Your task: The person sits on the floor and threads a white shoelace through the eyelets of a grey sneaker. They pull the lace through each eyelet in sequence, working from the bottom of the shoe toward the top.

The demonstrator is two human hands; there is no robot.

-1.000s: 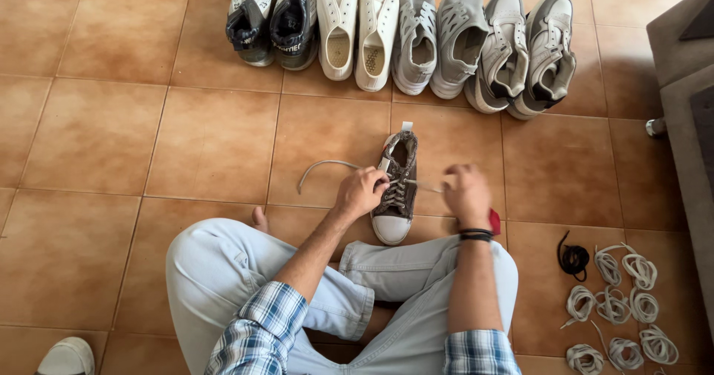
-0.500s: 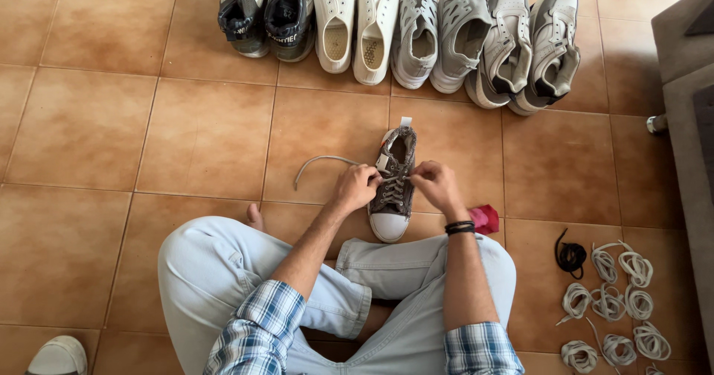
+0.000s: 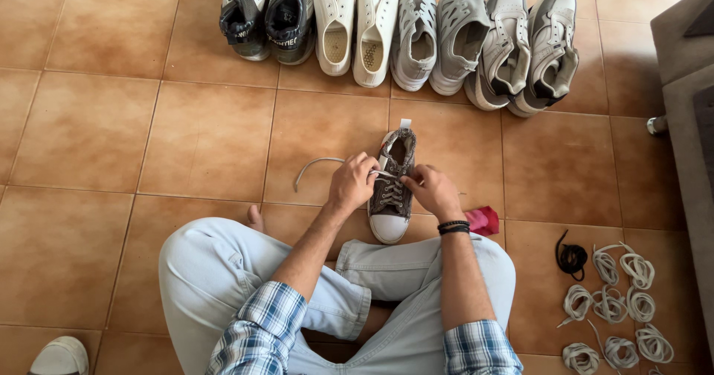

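The person sits cross-legged on the tiled floor [image 3: 97, 129], and both hands meet over a brown sneaker [image 3: 392, 185] standing toe toward them just in front of their knees. The left hand [image 3: 352, 183] is pinched on the pale shoelace [image 3: 316, 164] at the shoe's near eyelets, and the loose end of that lace curls away on the tiles to the far side of this hand. The right hand [image 3: 433, 190] sits just across the shoe, fingers drawn together on the lacing; exactly what it grips is hidden under the knuckles. A black band circles that wrist, and a small red scrap [image 3: 485, 219] lies on the floor just behind it. Beyond both hands, well apart, a row of sneakers [image 3: 405, 36] lines the floor, dark, white and grey pairs touching side by side. Out past the right hand lie several coiled white laces [image 3: 613, 300] with a black lace [image 3: 571, 257] beside them. Nothing lies between the hands and the shoe.
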